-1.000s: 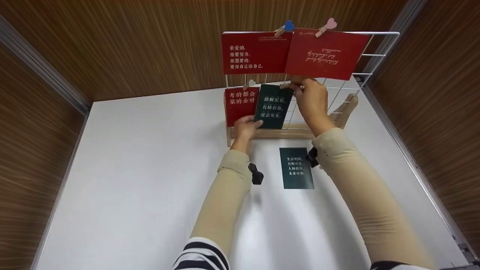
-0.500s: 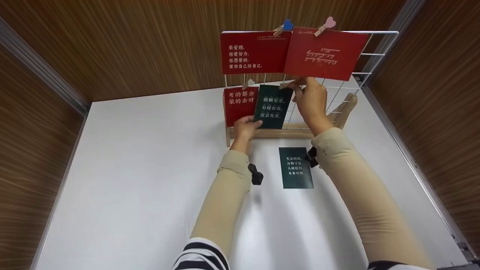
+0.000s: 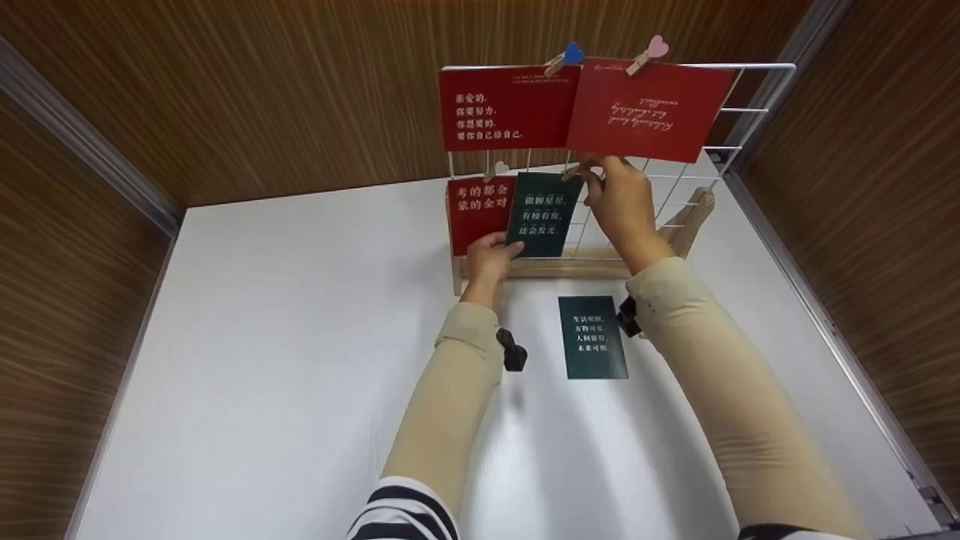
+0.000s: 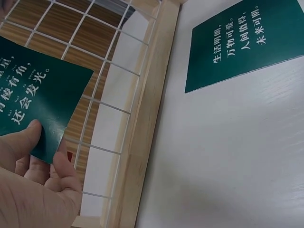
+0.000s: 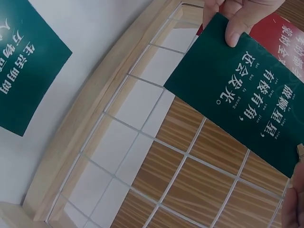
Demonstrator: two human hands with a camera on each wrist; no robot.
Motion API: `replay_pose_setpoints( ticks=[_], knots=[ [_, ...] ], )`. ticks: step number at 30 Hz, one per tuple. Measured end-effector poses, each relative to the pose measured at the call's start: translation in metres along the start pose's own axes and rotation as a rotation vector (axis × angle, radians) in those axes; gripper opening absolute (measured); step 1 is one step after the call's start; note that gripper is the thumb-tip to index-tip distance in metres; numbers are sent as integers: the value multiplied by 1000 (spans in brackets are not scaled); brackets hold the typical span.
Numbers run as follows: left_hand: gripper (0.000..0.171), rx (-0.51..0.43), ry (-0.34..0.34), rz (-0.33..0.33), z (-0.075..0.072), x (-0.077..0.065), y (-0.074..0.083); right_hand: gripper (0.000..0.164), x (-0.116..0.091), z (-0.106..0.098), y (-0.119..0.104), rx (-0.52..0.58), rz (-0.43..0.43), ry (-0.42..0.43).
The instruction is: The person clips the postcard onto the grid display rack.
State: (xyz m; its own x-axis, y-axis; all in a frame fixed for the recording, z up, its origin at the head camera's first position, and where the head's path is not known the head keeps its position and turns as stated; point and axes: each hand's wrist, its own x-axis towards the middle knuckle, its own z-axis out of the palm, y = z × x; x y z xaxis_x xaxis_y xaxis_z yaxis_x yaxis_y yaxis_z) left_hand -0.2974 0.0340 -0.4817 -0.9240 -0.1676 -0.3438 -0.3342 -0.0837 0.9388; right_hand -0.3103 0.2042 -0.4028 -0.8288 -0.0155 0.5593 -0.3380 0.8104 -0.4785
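A dark green card (image 3: 545,215) with white writing stands against the white wire grid (image 4: 102,59), right of a small red card (image 3: 480,217). My left hand (image 3: 491,262) pinches its lower left corner, thumb in front and fingers behind. At its upper right corner my right hand (image 3: 624,199) pinches a small wooden clothespin (image 3: 571,174); in the right wrist view only the tip of that clothespin (image 5: 300,151) shows beside the fingers. A white heart clothespin (image 3: 498,169) sits at the top of the small red card.
Two larger red cards, a left one (image 3: 510,112) and a right one (image 3: 649,112), hang above from a blue heart clothespin (image 3: 564,58) and a pink one (image 3: 649,54). Another green card (image 3: 592,337) lies on the white table (image 3: 300,360). The grid has a wooden base (image 3: 577,268).
Both hands keep nearly the same places at the green card. The whole view shifts very slightly; the clothespin at the card's upper right corner appears tilted a little differently.
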Motion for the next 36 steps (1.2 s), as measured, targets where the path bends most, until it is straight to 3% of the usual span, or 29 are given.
replay_pose_setpoints(
  ticks=[12,22,27,31,36],
  knots=[
    [24,-14,-16,-19,-3,0,-3,29,-11,8,-1,93,27,38],
    [40,62,-36,-95,-5,-2,-9,42,-23,10,5,218,79,107],
    [48,129,-32,-124,-1,-4,-14,50,-30,9,10,229,87,138],
    [55,160,-33,-127,3,-7,-18,54,-37,8,14,201,80,135],
    [61,86,-50,-70,5,-13,-28,56,-44,8,20,184,65,139]
  ],
)
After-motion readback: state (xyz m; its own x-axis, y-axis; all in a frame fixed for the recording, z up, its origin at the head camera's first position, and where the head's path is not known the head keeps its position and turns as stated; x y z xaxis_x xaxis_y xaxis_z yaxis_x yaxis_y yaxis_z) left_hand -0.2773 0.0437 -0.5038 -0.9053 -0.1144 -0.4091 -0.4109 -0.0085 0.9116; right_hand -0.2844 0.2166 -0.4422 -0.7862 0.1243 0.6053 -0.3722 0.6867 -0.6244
